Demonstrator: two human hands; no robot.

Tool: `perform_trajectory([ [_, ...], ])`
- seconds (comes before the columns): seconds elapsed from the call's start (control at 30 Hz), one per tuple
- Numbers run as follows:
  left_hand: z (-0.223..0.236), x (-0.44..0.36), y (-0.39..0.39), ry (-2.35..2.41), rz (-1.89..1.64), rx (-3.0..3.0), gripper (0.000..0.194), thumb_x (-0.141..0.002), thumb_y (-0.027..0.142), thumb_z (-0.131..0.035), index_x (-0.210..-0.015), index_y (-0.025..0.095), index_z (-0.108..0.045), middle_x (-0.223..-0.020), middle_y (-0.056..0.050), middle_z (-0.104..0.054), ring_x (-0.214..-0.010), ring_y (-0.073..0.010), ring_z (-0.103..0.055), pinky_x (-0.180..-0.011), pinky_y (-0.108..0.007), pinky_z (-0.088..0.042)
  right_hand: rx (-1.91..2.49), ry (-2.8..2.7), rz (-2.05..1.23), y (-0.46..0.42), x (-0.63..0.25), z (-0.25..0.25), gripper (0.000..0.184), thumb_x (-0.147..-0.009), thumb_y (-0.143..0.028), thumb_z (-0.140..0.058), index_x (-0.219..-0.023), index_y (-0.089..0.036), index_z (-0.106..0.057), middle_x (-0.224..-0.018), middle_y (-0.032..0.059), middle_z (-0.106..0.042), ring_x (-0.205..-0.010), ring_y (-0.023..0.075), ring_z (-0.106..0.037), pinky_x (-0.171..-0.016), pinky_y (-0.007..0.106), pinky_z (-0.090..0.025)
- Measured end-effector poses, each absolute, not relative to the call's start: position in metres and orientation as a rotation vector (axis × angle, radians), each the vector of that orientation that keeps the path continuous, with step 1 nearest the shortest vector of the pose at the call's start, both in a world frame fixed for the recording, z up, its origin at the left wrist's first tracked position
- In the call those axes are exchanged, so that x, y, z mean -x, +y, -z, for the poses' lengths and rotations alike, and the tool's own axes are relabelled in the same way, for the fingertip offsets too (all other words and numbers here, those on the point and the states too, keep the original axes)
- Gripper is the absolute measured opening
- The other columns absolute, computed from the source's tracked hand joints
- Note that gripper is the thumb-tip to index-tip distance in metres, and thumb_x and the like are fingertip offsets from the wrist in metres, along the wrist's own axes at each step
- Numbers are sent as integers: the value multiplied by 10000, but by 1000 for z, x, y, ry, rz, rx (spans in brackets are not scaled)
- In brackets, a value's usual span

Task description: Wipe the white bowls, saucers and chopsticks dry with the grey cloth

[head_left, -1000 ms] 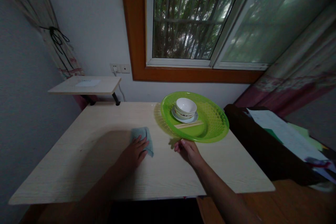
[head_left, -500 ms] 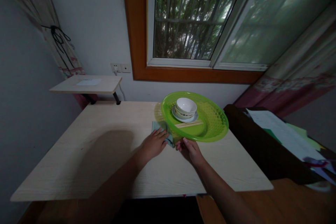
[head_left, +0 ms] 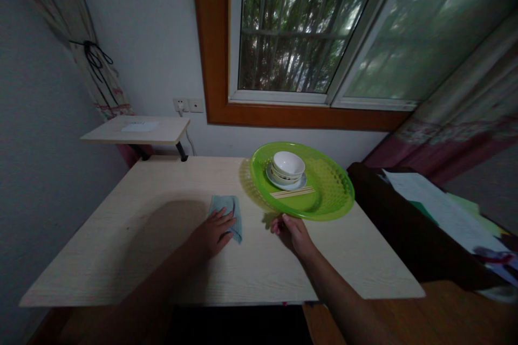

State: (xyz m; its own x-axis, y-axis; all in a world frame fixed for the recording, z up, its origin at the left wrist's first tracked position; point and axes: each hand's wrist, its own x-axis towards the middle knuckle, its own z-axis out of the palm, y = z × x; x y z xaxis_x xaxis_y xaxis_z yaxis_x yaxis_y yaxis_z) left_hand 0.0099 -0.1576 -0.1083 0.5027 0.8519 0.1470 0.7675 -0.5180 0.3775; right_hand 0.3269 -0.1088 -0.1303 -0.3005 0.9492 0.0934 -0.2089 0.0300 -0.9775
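My left hand (head_left: pixel 216 232) lies flat on a folded light-blue cloth (head_left: pixel 232 214), its fingers spread and pressing it to the tabletop. My right hand (head_left: pixel 293 230) is closed at the near rim of a green plastic basket (head_left: pixel 324 202), fingers curled and thumb against the edge; the exact contact under the rim is partly hidden. Inside the basket a stack of white bowls (head_left: pixel 288 166) sits on a plate (head_left: pixel 297 186). Several light chopsticks (head_left: pixel 292 192) lie in front of the plate.
The pale wooden table (head_left: pixel 162 275) runs up to the wall below a window. A small raised shelf (head_left: pixel 162 130) bearing a paper stands at its back left. On the right, papers (head_left: pixel 424 194) lie on a dark surface beside the table edge.
My left hand has slid left with the cloth, out from beside the basket's left edge. My right hand and the basket have stayed about where they were.
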Motion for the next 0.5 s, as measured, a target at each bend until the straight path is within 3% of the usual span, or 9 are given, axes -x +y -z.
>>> perform_trajectory([
  [0.23,98,-75,-178,1008,-440,-2563,534,-996,428,-489,-1514,297,-481,-1592,-41,-426,-1533,-275,-257,-1242,-534,-262,854,-1258,-1463,-109,-327,130,508,-933,-602,-583,-847,-143,-783,-717,108,-713,-644,195,-612,-609,328,-463],
  [0.5,99,-81,-149,1176,-463,-2552,466,-1032,400,-413,-1464,285,-544,-1554,-32,-490,-1501,-255,-345,-1238,-496,-293,885,-1338,-1446,-110,-331,128,474,-946,-564,-594,-862,-139,-786,-738,108,-720,-660,192,-619,-637,328,-471],
])
